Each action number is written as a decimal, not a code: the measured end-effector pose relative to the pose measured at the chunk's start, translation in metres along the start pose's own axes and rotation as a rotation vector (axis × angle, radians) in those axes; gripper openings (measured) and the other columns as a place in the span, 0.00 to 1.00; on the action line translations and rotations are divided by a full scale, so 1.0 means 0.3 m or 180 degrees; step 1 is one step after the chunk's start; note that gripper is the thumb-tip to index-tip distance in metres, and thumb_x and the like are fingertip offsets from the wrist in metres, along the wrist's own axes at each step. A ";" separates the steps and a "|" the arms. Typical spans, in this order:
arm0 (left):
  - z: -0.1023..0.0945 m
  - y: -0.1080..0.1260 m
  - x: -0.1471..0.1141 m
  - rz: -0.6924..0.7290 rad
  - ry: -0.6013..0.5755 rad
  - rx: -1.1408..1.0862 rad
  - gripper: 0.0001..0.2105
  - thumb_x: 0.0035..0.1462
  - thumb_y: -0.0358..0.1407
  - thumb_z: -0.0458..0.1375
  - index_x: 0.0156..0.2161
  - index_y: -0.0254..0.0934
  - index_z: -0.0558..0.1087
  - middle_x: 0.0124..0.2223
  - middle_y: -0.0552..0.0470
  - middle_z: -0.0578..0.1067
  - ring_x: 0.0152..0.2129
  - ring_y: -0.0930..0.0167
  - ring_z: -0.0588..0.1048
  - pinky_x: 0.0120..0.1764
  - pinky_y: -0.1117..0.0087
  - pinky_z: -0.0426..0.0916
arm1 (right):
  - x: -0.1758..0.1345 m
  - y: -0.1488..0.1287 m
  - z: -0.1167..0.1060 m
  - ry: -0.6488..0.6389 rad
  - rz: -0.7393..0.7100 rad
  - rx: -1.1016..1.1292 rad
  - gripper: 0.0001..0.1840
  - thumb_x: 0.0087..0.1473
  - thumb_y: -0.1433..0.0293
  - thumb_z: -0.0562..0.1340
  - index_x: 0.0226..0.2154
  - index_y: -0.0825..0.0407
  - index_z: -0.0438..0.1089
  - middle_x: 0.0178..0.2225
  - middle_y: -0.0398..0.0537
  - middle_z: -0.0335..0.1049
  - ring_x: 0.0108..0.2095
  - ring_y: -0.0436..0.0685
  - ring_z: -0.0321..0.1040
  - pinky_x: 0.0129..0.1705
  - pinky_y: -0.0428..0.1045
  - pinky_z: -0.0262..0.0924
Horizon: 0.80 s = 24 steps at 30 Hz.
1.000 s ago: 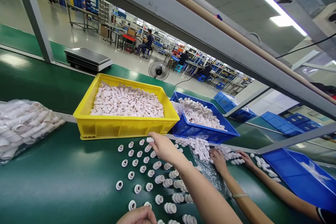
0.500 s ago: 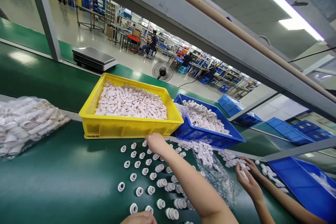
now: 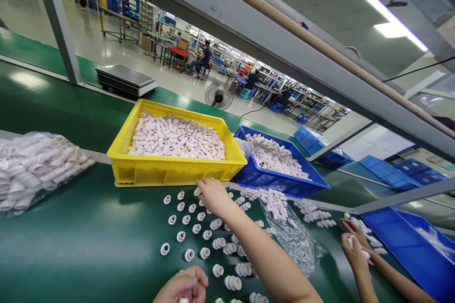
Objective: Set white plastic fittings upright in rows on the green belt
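And here's the right hand [image 3: 214, 195], right up by the front wall of the yellow bin [image 3: 177, 170], fingertips on a single white fitting [image 3: 196, 191]! This looks like the moment for a light touch: get the piece square on its end, let it settle, then lift the fingers straight up rather than dragging them sideways. The neighbours are close, and the forearm hangs over the standing rows [image 3: 189, 255], so I'd keep wrist and elbow high; one low sweep could topple several.

Those rows, what a spread! They fan out across the green surface [image 3: 88, 246] in front of the yellow bin and off to its right, most of them upright with an open end showing, loosely spaced. Even gaps would make each placement easier, I'd say.

Now the hands. The right has its fingers bent and drawn in around that fitting just in front of the yellow bin; whether it's pinching firmly or merely touching, I can't tell. The left hand [image 3: 186, 285], well in front of the yellow bin at the bottom of the view, is loosely curled, fingers folded in, and there's a white piece [image 3: 183, 300] peeking out of its grip, mostly cut off by the edge!
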<state>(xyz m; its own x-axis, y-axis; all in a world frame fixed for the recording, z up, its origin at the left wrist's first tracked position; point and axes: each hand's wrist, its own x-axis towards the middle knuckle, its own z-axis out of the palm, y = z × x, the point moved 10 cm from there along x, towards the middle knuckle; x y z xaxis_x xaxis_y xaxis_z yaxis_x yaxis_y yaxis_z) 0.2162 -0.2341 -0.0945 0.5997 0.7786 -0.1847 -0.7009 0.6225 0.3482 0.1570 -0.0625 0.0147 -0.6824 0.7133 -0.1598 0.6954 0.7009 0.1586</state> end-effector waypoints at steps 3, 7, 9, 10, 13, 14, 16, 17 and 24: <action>-0.004 0.031 -0.005 0.0096 0.0119 -0.0576 0.10 0.48 0.40 0.57 0.29 0.33 0.70 0.19 0.55 0.66 0.10 0.81 0.58 0.15 0.78 0.42 | -0.142 -0.131 -0.099 0.0406 -0.0653 0.0212 0.09 0.55 0.67 0.53 0.34 0.53 0.66 0.35 0.49 0.65 0.37 0.55 0.60 0.37 0.49 0.53; -0.058 0.058 -0.037 0.0224 0.0826 -0.1243 0.07 0.50 0.36 0.56 0.27 0.33 0.70 0.20 0.56 0.68 0.14 0.77 0.65 0.19 0.77 0.56 | -0.355 -0.390 -0.082 0.0418 -0.2083 0.0445 0.15 0.57 0.62 0.51 0.25 0.51 0.64 0.26 0.44 0.62 0.29 0.51 0.56 0.30 0.49 0.49; -0.076 0.062 -0.057 0.0280 0.1133 -0.1517 0.06 0.52 0.33 0.55 0.26 0.34 0.69 0.22 0.56 0.70 0.20 0.75 0.70 0.28 0.75 0.62 | -0.413 -0.472 -0.019 0.0480 -0.2467 0.0320 0.10 0.56 0.64 0.53 0.27 0.49 0.66 0.27 0.43 0.63 0.30 0.52 0.56 0.33 0.49 0.50; -0.081 0.062 -0.064 0.0279 0.1243 -0.1599 0.06 0.52 0.32 0.55 0.25 0.35 0.69 0.23 0.57 0.71 0.23 0.75 0.71 0.31 0.75 0.63 | -0.423 -0.497 0.020 0.0494 -0.2541 0.0223 0.08 0.55 0.66 0.55 0.28 0.49 0.66 0.28 0.43 0.64 0.31 0.52 0.56 0.34 0.50 0.51; -0.090 0.050 -0.071 0.0179 0.1413 -0.1601 0.07 0.53 0.31 0.55 0.25 0.35 0.70 0.23 0.57 0.71 0.25 0.74 0.72 0.35 0.73 0.63 | -0.417 -0.519 0.104 0.0524 -0.2489 0.0023 0.06 0.53 0.66 0.56 0.29 0.50 0.66 0.30 0.44 0.64 0.31 0.53 0.57 0.34 0.50 0.53; -0.091 0.044 -0.068 0.0133 0.1411 -0.1579 0.07 0.53 0.31 0.54 0.25 0.34 0.70 0.22 0.56 0.71 0.26 0.73 0.73 0.35 0.72 0.63 | -0.414 -0.515 0.108 0.0567 -0.2438 0.0001 0.07 0.53 0.66 0.56 0.28 0.51 0.66 0.29 0.44 0.64 0.30 0.53 0.57 0.33 0.50 0.53; -0.084 0.033 -0.053 0.0059 0.1233 -0.1590 0.08 0.54 0.31 0.53 0.25 0.34 0.70 0.22 0.55 0.71 0.26 0.71 0.73 0.35 0.71 0.63 | -0.415 -0.493 0.081 0.0657 -0.2314 -0.0017 0.08 0.54 0.66 0.55 0.29 0.51 0.66 0.28 0.44 0.64 0.29 0.53 0.56 0.30 0.50 0.52; -0.073 0.027 -0.042 0.0006 0.1049 -0.1610 0.09 0.54 0.33 0.53 0.25 0.34 0.70 0.22 0.55 0.71 0.26 0.70 0.73 0.34 0.71 0.63 | -0.415 -0.474 0.056 0.0653 -0.2242 0.0007 0.08 0.54 0.66 0.54 0.29 0.52 0.66 0.28 0.44 0.64 0.29 0.53 0.56 0.29 0.50 0.51; 0.008 0.009 -0.011 -0.0138 0.0050 -0.1012 0.18 0.55 0.45 0.49 0.37 0.30 0.71 0.27 0.48 0.74 0.23 0.69 0.73 0.25 0.73 0.61 | -0.295 -0.153 -0.067 0.0213 -0.0811 0.0451 0.07 0.54 0.70 0.52 0.30 0.55 0.63 0.29 0.47 0.64 0.30 0.52 0.57 0.32 0.48 0.50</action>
<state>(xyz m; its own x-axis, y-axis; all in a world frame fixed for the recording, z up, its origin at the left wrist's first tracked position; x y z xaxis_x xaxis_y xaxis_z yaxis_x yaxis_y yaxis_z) 0.2133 -0.2351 -0.0906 0.6274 0.7504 -0.2080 -0.7618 0.6468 0.0354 0.1809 -0.1579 0.0411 -0.8491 0.5163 -0.1116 0.5211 0.8533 -0.0168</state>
